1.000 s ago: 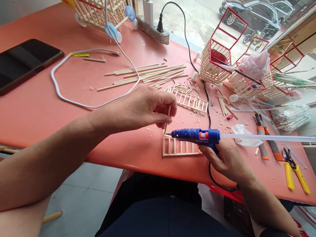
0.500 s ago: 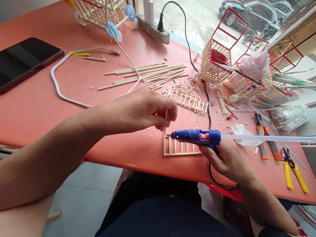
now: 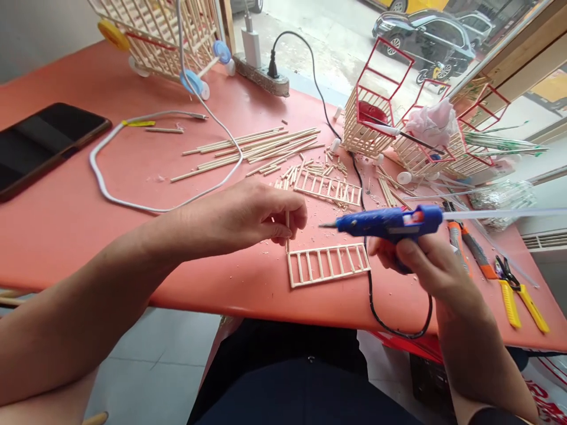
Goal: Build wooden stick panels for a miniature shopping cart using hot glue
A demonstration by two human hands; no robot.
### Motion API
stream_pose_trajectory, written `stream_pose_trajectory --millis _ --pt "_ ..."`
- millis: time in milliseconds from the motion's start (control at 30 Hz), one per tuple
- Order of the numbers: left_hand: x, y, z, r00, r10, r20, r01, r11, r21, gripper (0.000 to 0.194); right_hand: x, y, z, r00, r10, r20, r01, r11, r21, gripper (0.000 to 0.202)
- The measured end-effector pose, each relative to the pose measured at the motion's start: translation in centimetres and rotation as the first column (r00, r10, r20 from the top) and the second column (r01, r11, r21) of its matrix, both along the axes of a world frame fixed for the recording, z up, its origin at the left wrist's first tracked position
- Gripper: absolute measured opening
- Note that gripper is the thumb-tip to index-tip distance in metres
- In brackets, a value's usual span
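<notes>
Between the thumb and fingers of my left hand [image 3: 270,215] is a thin wooden stick [image 3: 287,223], held upright. Its lower end meets the far left corner of a ladder-shaped stick frame [image 3: 328,265] lying flat on the table. My right hand [image 3: 427,265] is wrapped round the handle of a blue glue gun [image 3: 385,224]. The nozzle points left, apart from the stick, and a long clear glue stick [image 3: 496,215] runs out of the gun's back. A second ladder-shaped frame [image 3: 328,188] lies beyond my left hand among short stick pieces.
Long loose sticks [image 3: 257,147] lie behind a white cable [image 3: 101,183]. At left is a phone [image 3: 48,144]. Small stick carts [image 3: 367,121] stand at the back right. Yellow-handled pliers [image 3: 516,295] lie at right. A black cord [image 3: 372,301] loops below the glue gun.
My right hand has drawn the glue gun right and up, so its nozzle has left the stick's base. My left hand still holds the stick at the frame's corner. The view has shifted slightly.
</notes>
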State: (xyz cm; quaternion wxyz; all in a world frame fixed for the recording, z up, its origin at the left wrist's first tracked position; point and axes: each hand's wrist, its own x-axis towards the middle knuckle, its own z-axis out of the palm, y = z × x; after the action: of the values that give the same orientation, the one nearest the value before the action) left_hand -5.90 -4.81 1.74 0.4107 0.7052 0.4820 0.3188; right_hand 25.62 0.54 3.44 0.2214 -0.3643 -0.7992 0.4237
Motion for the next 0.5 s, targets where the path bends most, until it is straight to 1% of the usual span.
stream_pose_trajectory --millis 33,67,100,133,200,233,267,300,333,400,467,500 --pt "0.0 -0.1 -0.1 1.000 -0.011 0.000 0.011 1.000 0.021 0.023 0.7 0.3 0.3 0.991 -0.090 -0.097 0.081 0.993 -0.086 0.043" --pt "0.0 -0.1 -0.3 1.000 -0.027 -0.007 0.027 0.999 0.036 0.022 1.6 0.6 0.5 0.964 -0.194 -0.182 0.166 0.973 -0.158 0.043" --pt "0.0 -0.2 -0.5 1.000 -0.024 -0.013 0.025 0.998 0.058 0.021 2.7 1.0 0.7 0.923 -0.291 -0.253 0.243 0.948 -0.204 0.045" --pt "-0.1 -0.3 -0.7 1.000 -0.009 -0.024 0.011 0.997 0.074 0.021 3.9 1.5 0.9 0.898 -0.357 -0.257 0.294 0.922 -0.252 0.048" --pt "-0.3 -0.4 -1.1 0.998 0.016 -0.053 -0.011 0.996 0.086 0.020 6.9 2.3 1.2 0.852 -0.439 -0.286 0.357 0.886 -0.295 0.056" --pt "-0.4 -0.5 -1.2 0.997 0.018 -0.070 -0.011 0.995 0.098 0.018 8.4 2.7 1.2 0.827 -0.488 -0.280 0.400 0.860 -0.317 0.057" --pt "-0.4 -0.5 -1.3 0.995 -0.008 -0.100 0.018 0.995 0.094 0.017 10.0 3.0 1.2 0.798 -0.537 -0.275 0.449 0.833 -0.323 0.059" --pt "-0.4 -0.6 -1.3 0.995 0.003 -0.102 0.009 0.993 0.119 0.015 11.6 3.2 1.1 0.765 -0.591 -0.258 0.509 0.799 -0.321 0.059" --pt "-0.4 -0.6 -1.3 0.992 -0.021 -0.126 0.034 0.994 0.100 0.013 13.0 3.3 0.9 0.729 -0.641 -0.240 0.567 0.761 -0.315 0.058" --pt "-0.4 -0.8 -1.2 0.994 -0.024 -0.108 0.037 0.993 0.115 0.005 15.5 3.5 0.5 0.662 -0.728 -0.177 0.652 0.676 -0.344 0.057" --pt "-0.2 -0.9 -1.1 0.991 0.047 -0.127 -0.038 0.997 0.074 0.006 17.2 3.6 0.0 0.570 -0.814 -0.111 0.726 0.562 -0.395 0.054" --pt "-0.2 -1.0 -1.1 0.989 0.045 -0.138 -0.040 0.998 0.039 0.009 17.9 3.6 -0.3 0.529 -0.846 -0.068 0.755 0.505 -0.418 0.051"
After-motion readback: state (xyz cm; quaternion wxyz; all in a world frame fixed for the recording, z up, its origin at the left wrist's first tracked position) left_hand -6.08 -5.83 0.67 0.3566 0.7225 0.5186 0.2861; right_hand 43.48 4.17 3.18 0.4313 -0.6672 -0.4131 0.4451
